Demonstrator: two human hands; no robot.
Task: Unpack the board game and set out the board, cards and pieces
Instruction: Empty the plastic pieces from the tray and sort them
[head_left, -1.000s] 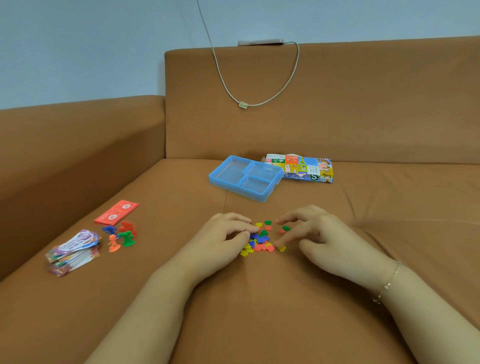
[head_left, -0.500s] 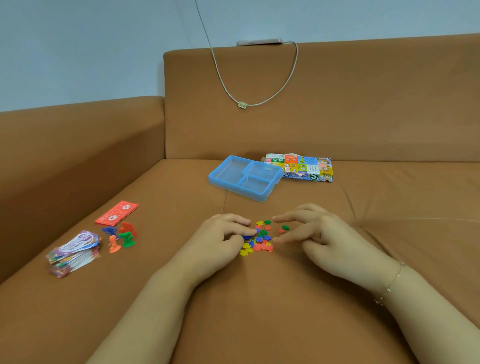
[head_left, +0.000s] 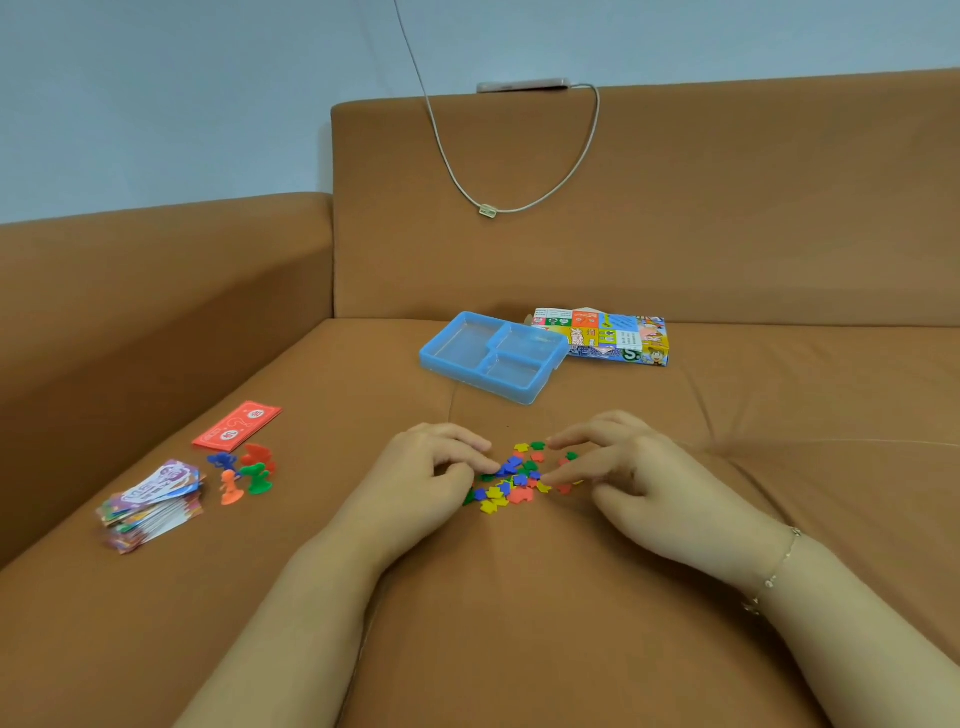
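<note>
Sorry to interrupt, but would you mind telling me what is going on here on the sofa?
A person is unpacking a board game on a brown sofa. Both hands work over a heap of small coloured plastic tokens: the left hand and the right hand have fingertips at the heap's edges. To the left lie a stack of cards, a red card pack and four coloured pawns. Behind, the blue plastic tray sits empty beside the game box. No board is laid out yet.
</note>
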